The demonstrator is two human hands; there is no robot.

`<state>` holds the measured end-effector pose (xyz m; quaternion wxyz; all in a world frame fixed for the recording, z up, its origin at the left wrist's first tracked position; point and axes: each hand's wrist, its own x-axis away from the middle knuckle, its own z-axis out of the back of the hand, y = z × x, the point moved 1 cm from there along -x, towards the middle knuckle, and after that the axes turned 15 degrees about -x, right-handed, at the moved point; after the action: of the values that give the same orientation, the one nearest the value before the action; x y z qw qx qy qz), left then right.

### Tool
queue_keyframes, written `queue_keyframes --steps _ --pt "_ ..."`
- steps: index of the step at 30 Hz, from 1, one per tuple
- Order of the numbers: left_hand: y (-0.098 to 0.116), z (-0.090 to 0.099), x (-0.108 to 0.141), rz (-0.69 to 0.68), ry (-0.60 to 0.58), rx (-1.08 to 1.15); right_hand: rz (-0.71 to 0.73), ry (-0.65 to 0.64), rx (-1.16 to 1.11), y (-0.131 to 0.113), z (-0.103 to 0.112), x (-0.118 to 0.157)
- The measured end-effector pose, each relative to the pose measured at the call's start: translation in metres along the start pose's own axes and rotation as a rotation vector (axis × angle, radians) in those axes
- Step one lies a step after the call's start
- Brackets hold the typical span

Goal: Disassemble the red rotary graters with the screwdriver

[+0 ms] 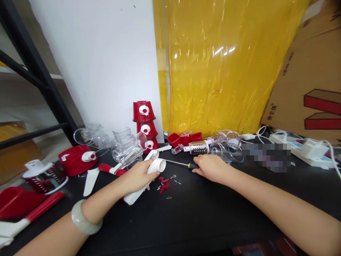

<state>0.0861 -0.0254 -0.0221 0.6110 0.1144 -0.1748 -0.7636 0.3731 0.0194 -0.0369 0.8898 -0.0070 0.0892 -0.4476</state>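
Note:
My left hand [140,176] is closed around a white plastic part [159,165] with a round hollow end that faces right. My right hand [210,168] grips a screwdriver [177,163] by its black and yellow handle. Its thin metal shaft points left, and the tip is at or close to the white part; contact cannot be made out. On the black table just below lie small red plastic pieces [164,187] and several loose screws [174,176]. A red-handled white piece [106,168] lies left of my left hand.
Red bases [144,111] are stacked behind my hands. Clear plastic housings [128,144] and metal grater drums [199,147] stand along the back. More red and white parts [77,160] are at left. A power strip [311,149] with cables lies at right.

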Motion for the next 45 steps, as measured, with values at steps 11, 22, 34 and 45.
queue_keyframes --steps 11,22,34,45 --pt "0.002 -0.001 0.002 -0.045 0.038 0.038 0.501 0.323 -0.406 -0.058 0.010 -0.026" --pt "0.007 0.006 0.007 -0.066 0.111 0.079 0.440 0.441 -0.343 -0.093 -0.002 -0.059" --pt "0.006 0.009 0.007 -0.106 0.161 -0.026 0.521 0.514 -0.011 -0.095 -0.004 -0.053" --pt "0.004 0.007 0.007 -0.131 0.178 -0.079 0.485 0.512 -0.109 -0.098 -0.004 -0.052"
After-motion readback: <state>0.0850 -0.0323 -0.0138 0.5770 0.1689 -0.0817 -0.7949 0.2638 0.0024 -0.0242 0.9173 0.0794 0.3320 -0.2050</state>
